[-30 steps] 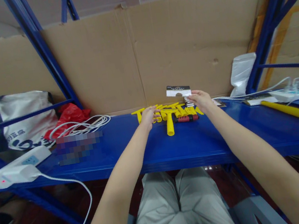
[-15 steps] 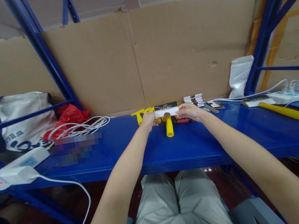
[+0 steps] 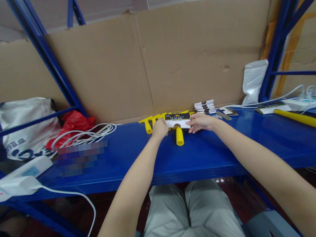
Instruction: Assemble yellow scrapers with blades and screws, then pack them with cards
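Note:
A black-and-white packaging card point(image 3: 178, 121) sits around the head of a yellow-handled, T-shaped tool, whose handle point(image 3: 179, 136) points toward me. My left hand point(image 3: 160, 129) is closed on the card's left end. Thumb and fingers of my right hand point(image 3: 200, 122) pinch its right end. The tool's head is mostly hidden by the card. Just behind lie several more yellow T-shaped tools point(image 3: 147, 125), side by side. To the right of them is a stack of white-and-black cards point(image 3: 204, 106).
White cables point(image 3: 95, 133), a red plastic bag point(image 3: 74, 122) and a power strip point(image 3: 19, 176) occupy the left of the blue shelf point(image 3: 128, 156). On the right are a yellow tube-like piece point(image 3: 301, 118) and another power strip point(image 3: 312, 100). Cardboard point(image 3: 189, 52) closes off the back.
The card has tilted, its right end now lower and its printed black face turned more toward me. My hands shifted slightly with it. A red-and-black item near my right hand is no longer visible.

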{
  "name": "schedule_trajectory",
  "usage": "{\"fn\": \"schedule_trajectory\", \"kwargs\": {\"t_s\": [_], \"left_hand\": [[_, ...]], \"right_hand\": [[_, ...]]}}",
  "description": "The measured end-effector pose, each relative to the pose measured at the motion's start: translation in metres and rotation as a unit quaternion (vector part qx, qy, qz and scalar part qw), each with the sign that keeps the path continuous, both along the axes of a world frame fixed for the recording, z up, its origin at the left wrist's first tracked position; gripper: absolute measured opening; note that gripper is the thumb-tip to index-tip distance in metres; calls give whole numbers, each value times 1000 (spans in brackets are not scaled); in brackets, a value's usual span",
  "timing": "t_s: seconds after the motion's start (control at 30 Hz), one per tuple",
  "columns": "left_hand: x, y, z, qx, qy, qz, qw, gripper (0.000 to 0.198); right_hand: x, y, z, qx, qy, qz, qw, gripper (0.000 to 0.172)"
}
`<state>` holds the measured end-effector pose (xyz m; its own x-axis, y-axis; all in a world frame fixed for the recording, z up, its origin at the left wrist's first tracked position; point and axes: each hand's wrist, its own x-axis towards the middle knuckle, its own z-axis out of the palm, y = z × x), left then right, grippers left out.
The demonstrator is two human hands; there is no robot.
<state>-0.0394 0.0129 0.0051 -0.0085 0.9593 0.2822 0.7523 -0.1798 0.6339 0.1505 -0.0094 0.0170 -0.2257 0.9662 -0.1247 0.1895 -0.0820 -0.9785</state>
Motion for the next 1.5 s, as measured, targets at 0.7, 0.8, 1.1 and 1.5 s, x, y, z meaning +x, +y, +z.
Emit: {"fn": "schedule_trajectory", "kwargs": {"t_s": [0.7,0.8,1.1,1.5], "left_hand": [[10,-9,3,-65,-115,-49,990,27],[14,-17,5,-101,-109,-65,987,36],[13,-17,5,-195,-241,-96,946,24],[21,-17,-6,-145,-242,-91,955,66]], "right_hand": [[2,4,11,45,137,-190,971,10],[2,6,9,44,135,-187,972,12],[1,7,8,45,131,-178,974,10],[2,7,7,58,131,-169,975,11]]}}
